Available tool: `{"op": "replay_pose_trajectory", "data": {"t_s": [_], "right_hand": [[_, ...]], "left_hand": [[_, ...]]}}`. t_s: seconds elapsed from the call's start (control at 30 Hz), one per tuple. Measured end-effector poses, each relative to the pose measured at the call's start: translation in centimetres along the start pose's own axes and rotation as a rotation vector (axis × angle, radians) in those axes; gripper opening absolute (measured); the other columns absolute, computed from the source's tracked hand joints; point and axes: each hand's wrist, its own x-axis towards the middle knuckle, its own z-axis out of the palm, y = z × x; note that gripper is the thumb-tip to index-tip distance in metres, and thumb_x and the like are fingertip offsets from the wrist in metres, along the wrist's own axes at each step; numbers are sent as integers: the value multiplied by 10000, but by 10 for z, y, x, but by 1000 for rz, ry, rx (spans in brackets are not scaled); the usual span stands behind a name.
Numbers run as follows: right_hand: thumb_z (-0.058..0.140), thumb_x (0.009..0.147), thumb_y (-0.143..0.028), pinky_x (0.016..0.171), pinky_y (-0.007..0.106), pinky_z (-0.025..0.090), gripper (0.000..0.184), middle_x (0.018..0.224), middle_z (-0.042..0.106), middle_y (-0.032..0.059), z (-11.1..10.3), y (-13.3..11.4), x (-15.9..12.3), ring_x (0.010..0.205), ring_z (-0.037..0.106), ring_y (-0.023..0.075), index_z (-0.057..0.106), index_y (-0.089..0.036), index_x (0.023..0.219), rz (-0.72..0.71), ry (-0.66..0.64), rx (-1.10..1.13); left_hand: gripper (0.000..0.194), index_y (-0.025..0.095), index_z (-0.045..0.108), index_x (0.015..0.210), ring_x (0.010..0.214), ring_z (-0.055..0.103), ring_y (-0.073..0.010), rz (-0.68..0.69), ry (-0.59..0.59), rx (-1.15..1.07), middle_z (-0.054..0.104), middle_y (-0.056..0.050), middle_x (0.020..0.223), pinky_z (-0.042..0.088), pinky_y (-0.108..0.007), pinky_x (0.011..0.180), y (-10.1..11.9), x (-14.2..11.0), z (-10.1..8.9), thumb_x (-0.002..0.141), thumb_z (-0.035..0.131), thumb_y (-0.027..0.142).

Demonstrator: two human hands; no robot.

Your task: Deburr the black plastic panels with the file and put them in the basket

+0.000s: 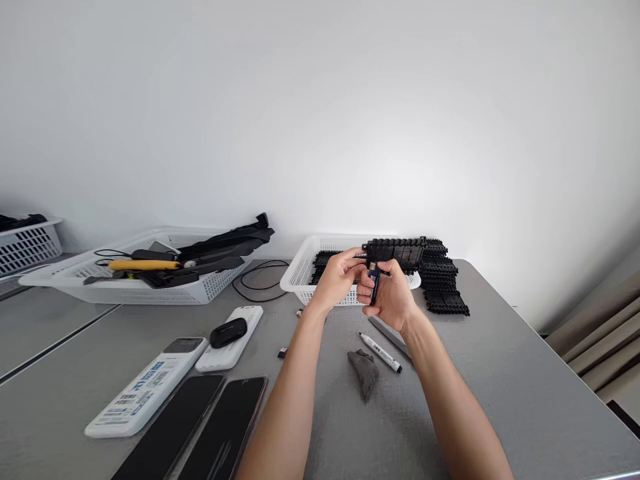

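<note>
My left hand (340, 280) is closed, its fingertips at the left end of a black ribbed plastic panel (397, 253) lifted above the white basket's front. My right hand (395, 293) has its fingers curled round a small dark blue stick (375, 280) with a metal USB-type plug on top. The right thumb lies along the panel's lower edge. Below the hands, a white marker pen (381, 352) and a crumpled grey cloth (365, 373) lie on the grey table. A grey flat bar (390, 337) is partly hidden by my right forearm.
Behind my hands stands a white basket (300, 267) with more black ribbed pieces; others (445, 287) lie to its right. On the left are a white tray (175, 293) of tools, a cable (240, 287), two white power banks (145, 393), a black case (229, 332) and two phones (225, 427).
</note>
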Motion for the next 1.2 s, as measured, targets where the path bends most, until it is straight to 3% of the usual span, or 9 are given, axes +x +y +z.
{"op": "replay_pose_trajectory", "data": {"t_s": [0.4,0.6,0.77,1.2], "right_hand": [[404,706,-424,416,203,119,229,609,290,-27,-2,-2,0,514,260,106,333,-217,636,16,-5,64],[403,720,-408,414,203,129,212,608,303,-26,-5,-5,-2,512,266,108,330,-218,659,5,-11,115],[393,726,-407,413,200,138,209,603,302,-25,-12,-10,-3,512,278,112,328,-219,663,11,-7,151],[441,742,-411,405,206,165,225,604,332,-22,-34,-23,-9,522,311,119,335,-225,675,-39,35,230]], "left_hand": [[345,142,642,1154,743,671,-155,40,-41,67,745,-58,851,515,-272,758,-2,0,0,835,534,216],[339,148,649,1145,882,690,-193,59,-55,53,744,-88,987,523,-297,829,-4,0,0,832,561,244],[364,146,634,1170,852,699,-203,38,-92,-11,738,-98,1016,553,-328,805,-3,1,-1,831,577,264],[550,140,605,1191,776,710,-218,-29,15,-94,744,-105,1013,600,-433,815,-6,-1,-9,745,718,441]]}}
